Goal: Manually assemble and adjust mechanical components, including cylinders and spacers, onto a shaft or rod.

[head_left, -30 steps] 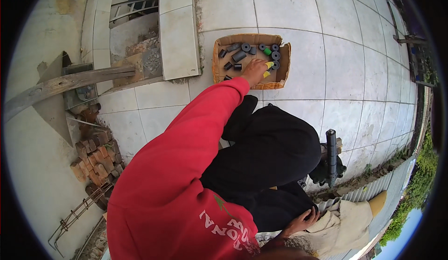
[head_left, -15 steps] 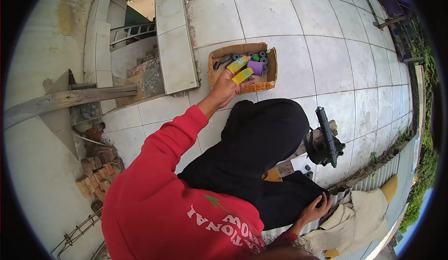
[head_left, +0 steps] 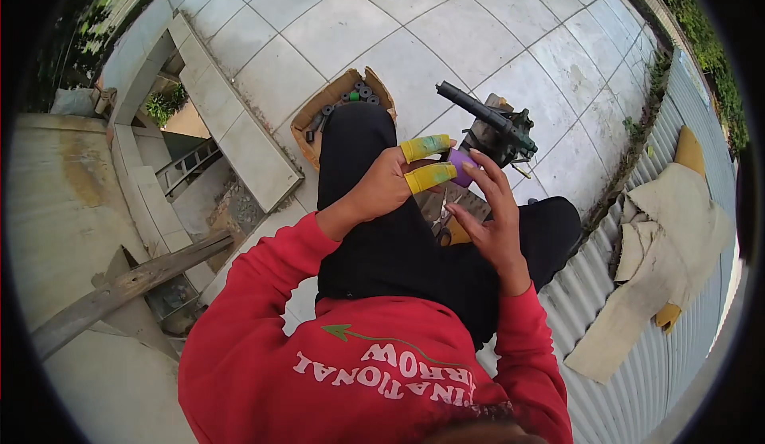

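Note:
In front of my lap, a small purple roll (head_left: 463,169) is between my two hands. My left hand (head_left: 384,182), with yellow wraps (head_left: 426,148) around two fingers, grips the roll from its left side. From the right, my right hand (head_left: 498,219) has its fingertips on the roll, while its thumb sits lower, near the roll's bottom edge. Just beyond the hands stands a dark metal machine (head_left: 510,135) with a long black cylindrical bar, fixed to a wooden board. Partly hidden below the fingers, scissors (head_left: 443,225) lie on the board.
An open cardboard box (head_left: 304,117) holding several dark rolls and a green one stands beyond my left knee. A raised tiled ledge (head_left: 231,109) runs at the left, near a wooden pole (head_left: 135,284). Corrugated metal sheeting (head_left: 637,356) with beige cloth (head_left: 669,229) lies right.
My left hand has brought the purple roll from the box to above my lap. My right hand has risen from my right leg to the roll. The view has turned toward the machine.

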A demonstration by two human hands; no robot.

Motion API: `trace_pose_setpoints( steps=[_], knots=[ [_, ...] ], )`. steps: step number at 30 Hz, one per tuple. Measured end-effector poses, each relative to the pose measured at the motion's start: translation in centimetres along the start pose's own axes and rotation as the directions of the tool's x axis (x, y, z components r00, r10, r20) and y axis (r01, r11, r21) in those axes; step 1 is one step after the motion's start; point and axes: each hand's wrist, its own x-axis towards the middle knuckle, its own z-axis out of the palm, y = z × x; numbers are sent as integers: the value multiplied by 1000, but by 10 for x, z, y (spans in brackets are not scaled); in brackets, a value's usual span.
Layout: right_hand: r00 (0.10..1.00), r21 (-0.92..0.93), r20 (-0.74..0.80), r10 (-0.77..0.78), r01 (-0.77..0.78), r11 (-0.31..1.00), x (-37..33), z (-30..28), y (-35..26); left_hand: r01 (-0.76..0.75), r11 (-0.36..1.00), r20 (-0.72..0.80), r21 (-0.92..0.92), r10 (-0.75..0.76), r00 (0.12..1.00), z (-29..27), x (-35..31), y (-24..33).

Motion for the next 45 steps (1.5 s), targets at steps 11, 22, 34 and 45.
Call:
trace_pose_setpoints(
  steps=[11, 22, 34, 45],
  knots=[
    [889, 573, -75, 451, -332, 750, -50, 48, 55, 43, 982, 115, 186, -65, 991, -2, 4, -50],
    [888, 502, -59, 455, -368, 783, -42, 41, 64, 207, 943, 138, -260, -176, 975, -20, 21, -54],
    [957, 257, -196, 215, -161, 953, -36, 43, 56, 176, 952, 56, -251, -168, 984, -27, 20, -55],
    [965, 265, -130, 227, -187, 946, -32, 42, 56, 171, 964, 46, -206, -165, 985, -33, 19, -55]
  ],
)
